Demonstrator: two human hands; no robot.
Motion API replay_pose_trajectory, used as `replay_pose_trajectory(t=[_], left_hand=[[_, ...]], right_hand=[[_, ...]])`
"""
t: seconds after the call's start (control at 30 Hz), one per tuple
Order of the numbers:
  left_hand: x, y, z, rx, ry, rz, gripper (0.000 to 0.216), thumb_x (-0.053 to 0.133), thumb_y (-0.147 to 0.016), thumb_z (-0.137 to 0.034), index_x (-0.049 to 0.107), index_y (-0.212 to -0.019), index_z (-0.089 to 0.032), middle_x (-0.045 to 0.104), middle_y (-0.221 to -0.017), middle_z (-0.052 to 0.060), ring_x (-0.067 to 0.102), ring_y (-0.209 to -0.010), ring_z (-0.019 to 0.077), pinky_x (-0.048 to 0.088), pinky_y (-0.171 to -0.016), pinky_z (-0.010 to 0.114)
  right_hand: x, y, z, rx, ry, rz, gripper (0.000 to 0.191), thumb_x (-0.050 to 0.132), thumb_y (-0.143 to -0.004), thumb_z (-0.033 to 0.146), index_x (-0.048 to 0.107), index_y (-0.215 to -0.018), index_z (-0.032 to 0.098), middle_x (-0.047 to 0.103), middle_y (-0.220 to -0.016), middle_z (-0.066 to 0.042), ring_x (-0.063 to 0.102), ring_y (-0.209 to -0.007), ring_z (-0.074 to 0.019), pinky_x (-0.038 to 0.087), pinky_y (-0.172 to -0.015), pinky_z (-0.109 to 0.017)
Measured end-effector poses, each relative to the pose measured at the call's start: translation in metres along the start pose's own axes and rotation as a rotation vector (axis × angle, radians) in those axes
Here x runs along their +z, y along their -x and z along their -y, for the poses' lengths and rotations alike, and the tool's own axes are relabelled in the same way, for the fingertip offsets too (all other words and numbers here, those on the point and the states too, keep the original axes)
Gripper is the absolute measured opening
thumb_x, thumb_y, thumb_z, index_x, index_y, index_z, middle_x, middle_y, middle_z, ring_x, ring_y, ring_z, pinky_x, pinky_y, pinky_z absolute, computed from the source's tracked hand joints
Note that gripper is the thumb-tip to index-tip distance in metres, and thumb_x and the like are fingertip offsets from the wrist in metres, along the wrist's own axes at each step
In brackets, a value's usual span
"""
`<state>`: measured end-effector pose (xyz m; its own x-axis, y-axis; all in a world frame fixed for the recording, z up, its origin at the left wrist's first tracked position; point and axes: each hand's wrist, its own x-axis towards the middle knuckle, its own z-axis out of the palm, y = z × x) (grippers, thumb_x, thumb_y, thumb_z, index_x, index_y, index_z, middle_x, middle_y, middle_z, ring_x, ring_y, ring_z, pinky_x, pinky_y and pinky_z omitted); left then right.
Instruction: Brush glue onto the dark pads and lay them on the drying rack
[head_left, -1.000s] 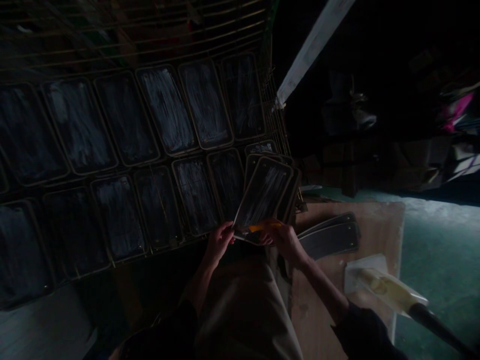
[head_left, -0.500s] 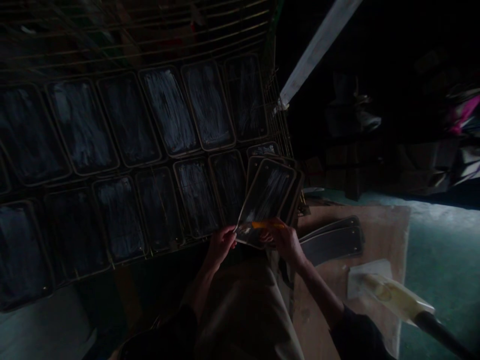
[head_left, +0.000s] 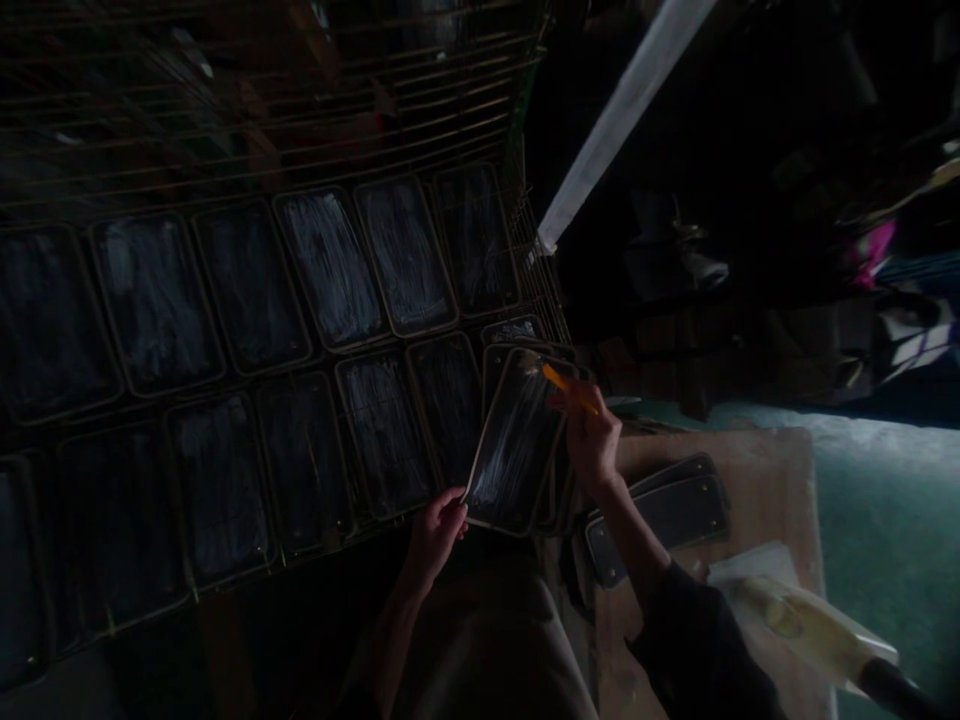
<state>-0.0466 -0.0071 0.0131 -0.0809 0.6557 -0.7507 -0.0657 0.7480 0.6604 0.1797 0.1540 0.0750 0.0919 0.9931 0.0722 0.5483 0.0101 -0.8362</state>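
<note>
My left hand [head_left: 436, 530] pinches the near left corner of a dark rounded panel [head_left: 510, 450] smeared with white streaks, which lies on top of a few similar panels. My right hand [head_left: 594, 432] is closed on a small brush with an orange handle [head_left: 564, 384], its bristles touching the panel's far end. The panel rests at the right end of a wire rack [head_left: 315, 130].
Two rows of several coated dark panels [head_left: 330, 265] lie on the rack. A stack of uncoated panels [head_left: 660, 505] sits on a brown board [head_left: 750, 470] to the right. A plastic-wrapped container [head_left: 802, 620] is at lower right. A pale beam [head_left: 622, 105] slants above.
My right hand has moved the brush from the panel's near end up to its far end. The view has shifted slightly downward.
</note>
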Motion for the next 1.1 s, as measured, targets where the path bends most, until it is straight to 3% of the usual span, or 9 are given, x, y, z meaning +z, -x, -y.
replay_pose_trajectory(t=[0.1, 0.27, 0.43, 0.53, 0.67, 0.8, 0.93, 1.03, 1.1], left_hand=[[0.001, 0.000, -0.001, 0.001, -0.015, -0.008, 0.042, 0.066, -0.072, -0.037, 0.066, -0.105, -0.011, 0.066, -0.069, 0.002, 0.061, -0.054, 0.0124, 0.048, -0.048, 0.022], [0.000, 0.001, -0.008, -0.007, -0.053, -0.012, 0.041, 0.065, -0.073, -0.036, 0.067, -0.106, -0.011, 0.066, -0.068, 0.001, 0.061, -0.054, 0.0128, 0.048, -0.047, 0.023], [-0.001, 0.000, -0.010, -0.011, -0.068, -0.007, 0.042, 0.064, -0.073, -0.035, 0.067, -0.107, -0.012, 0.065, -0.065, 0.000, 0.061, -0.053, 0.0128, 0.048, -0.048, 0.023], [-0.002, 0.000, -0.008, 0.000, -0.071, 0.002, 0.042, 0.064, -0.074, -0.035, 0.067, -0.108, -0.012, 0.065, -0.067, 0.000, 0.060, -0.053, 0.0122, 0.048, -0.048, 0.022], [-0.002, 0.001, -0.004, 0.002, -0.007, -0.007, 0.045, 0.069, -0.071, -0.037, 0.066, -0.108, -0.012, 0.065, -0.069, 0.000, 0.060, -0.053, 0.0116, 0.047, -0.047, 0.022], [-0.003, 0.002, -0.002, 0.003, 0.016, -0.002, 0.046, 0.071, -0.071, -0.038, 0.065, -0.108, -0.012, 0.066, -0.070, 0.001, 0.061, -0.054, 0.0121, 0.048, -0.048, 0.022], [-0.003, 0.002, -0.001, 0.008, 0.000, 0.002, 0.043, 0.069, -0.073, -0.038, 0.065, -0.108, -0.013, 0.065, -0.068, 0.000, 0.061, -0.054, 0.0120, 0.049, -0.049, 0.023], [-0.003, 0.001, 0.000, 0.002, 0.009, 0.000, 0.043, 0.069, -0.073, -0.038, 0.065, -0.107, -0.013, 0.066, -0.070, 0.000, 0.061, -0.053, 0.0117, 0.050, -0.048, 0.023], [-0.003, 0.001, 0.001, -0.005, 0.031, -0.005, 0.045, 0.071, -0.071, -0.038, 0.064, -0.107, -0.013, 0.066, -0.071, 0.000, 0.061, -0.053, 0.0117, 0.050, -0.047, 0.023]], right_hand=[[0.002, 0.007, -0.001, -0.126, 0.120, 0.073, 0.024, 0.046, -0.099, 0.029, 0.059, -0.118, 0.022, 0.070, -0.098, -0.006, 0.068, -0.087, -0.0186, 0.053, -0.075, -0.029], [0.003, 0.036, 0.005, -0.207, 0.186, 0.359, 0.024, 0.046, -0.099, 0.025, 0.057, -0.121, 0.023, 0.068, -0.096, -0.006, 0.066, -0.084, -0.0174, 0.050, -0.074, -0.027], [-0.007, 0.092, 0.019, -0.145, 0.091, 0.559, 0.025, 0.043, -0.100, 0.024, 0.055, -0.122, 0.022, 0.067, -0.090, -0.005, 0.065, -0.078, -0.0155, 0.050, -0.069, -0.025], [-0.017, 0.108, 0.026, -0.033, -0.010, 0.625, 0.024, 0.043, -0.100, 0.025, 0.056, -0.120, 0.023, 0.067, -0.087, -0.003, 0.066, -0.075, -0.0140, 0.050, -0.066, -0.022], [-0.028, 0.074, 0.027, 0.063, -0.105, 0.494, 0.024, 0.044, -0.100, 0.026, 0.055, -0.122, 0.023, 0.070, -0.085, -0.001, 0.069, -0.076, -0.0133, 0.052, -0.067, -0.021], [-0.024, 0.022, 0.013, -0.039, 0.050, 0.234, 0.026, 0.044, -0.100, 0.031, 0.057, -0.120, 0.022, 0.071, -0.092, -0.005, 0.069, -0.085, -0.0171, 0.054, -0.075, -0.026], [-0.016, 0.035, 0.007, -0.161, 0.154, 0.389, 0.024, 0.044, -0.099, 0.029, 0.059, -0.117, 0.022, 0.070, -0.100, -0.007, 0.068, -0.089, -0.0184, 0.053, -0.078, -0.028], [-0.022, 0.066, 0.017, -0.095, 0.059, 0.541, 0.024, 0.044, -0.100, 0.026, 0.056, -0.120, 0.022, 0.070, -0.094, -0.004, 0.068, -0.081, -0.0154, 0.053, -0.071, -0.024], [-0.030, 0.069, 0.023, -0.022, -0.005, 0.537, 0.024, 0.042, -0.100, 0.025, 0.055, -0.121, 0.023, 0.070, -0.087, -0.002, 0.068, -0.074, -0.0132, 0.052, -0.065, -0.021]])
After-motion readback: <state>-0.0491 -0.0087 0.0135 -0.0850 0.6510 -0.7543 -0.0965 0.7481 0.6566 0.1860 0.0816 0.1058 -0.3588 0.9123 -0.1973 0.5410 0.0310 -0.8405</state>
